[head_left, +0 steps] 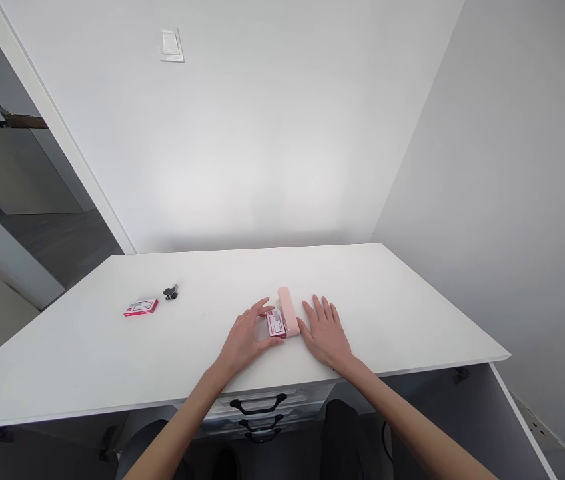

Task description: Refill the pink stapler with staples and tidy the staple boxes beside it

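A pink stapler (288,311) lies near the front middle of the white desk, its long side pointing away from me. Against its left side is a small red-and-white box (276,323), its printed label facing up. My left hand (246,337) grips this box, thumb at the near end and fingers at the far end. On the stapler's other side my right hand (325,333) lies flat on the desktop with fingers spread. Its thumb reaches the stapler's near end; I cannot tell whether they touch.
Another red-and-white box (141,307) lies on the left of the desk (202,360). Close by is a black binder clip (170,292). A wall rises behind the desk, with a light switch (171,45). Drawers with black handles (258,404) are under the front edge.
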Motion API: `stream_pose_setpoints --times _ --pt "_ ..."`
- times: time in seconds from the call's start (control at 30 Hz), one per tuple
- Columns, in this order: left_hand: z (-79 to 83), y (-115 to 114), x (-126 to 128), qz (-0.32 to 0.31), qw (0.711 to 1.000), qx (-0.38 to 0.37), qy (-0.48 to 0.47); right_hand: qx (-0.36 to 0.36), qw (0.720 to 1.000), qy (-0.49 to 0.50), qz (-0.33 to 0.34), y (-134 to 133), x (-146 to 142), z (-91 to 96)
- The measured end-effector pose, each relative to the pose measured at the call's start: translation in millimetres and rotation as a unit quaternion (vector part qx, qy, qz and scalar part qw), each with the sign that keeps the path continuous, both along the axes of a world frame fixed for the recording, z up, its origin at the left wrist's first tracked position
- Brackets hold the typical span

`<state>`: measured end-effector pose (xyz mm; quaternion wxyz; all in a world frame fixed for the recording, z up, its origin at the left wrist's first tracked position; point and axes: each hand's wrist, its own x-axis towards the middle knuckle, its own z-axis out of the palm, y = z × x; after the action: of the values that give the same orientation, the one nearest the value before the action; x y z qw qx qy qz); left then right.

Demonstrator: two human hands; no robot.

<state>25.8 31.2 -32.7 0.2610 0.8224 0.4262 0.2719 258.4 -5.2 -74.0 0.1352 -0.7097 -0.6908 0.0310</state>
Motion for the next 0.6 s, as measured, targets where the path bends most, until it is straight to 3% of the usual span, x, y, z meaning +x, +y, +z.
stream_pose_setpoints --times 0.27,0.37,0.47,0.6 --pt "-1.7 -4.6 -1.5 0.011 1.0 0.008 -0.019 0.006 1.0 -0.001 0.002 -1.1 0.6 -1.0" --pt "-1.7 -5.9 -13.2 0.035 0.999 0.028 -0.03 0.01 1.0 0.001 0.004 -2.3 1.0 -1.8" --pt "-0.5 -1.6 -44.5 0.089 0.99 0.105 -0.006 0.016 1.0 0.001 0.006 -3.3 1.3 -3.7" --pt "5.5 9.3 -113.1 0.259 0.939 0.207 0.09 0.027 1.0 -0.002 0.008 -3.7 1.1 -7.7"
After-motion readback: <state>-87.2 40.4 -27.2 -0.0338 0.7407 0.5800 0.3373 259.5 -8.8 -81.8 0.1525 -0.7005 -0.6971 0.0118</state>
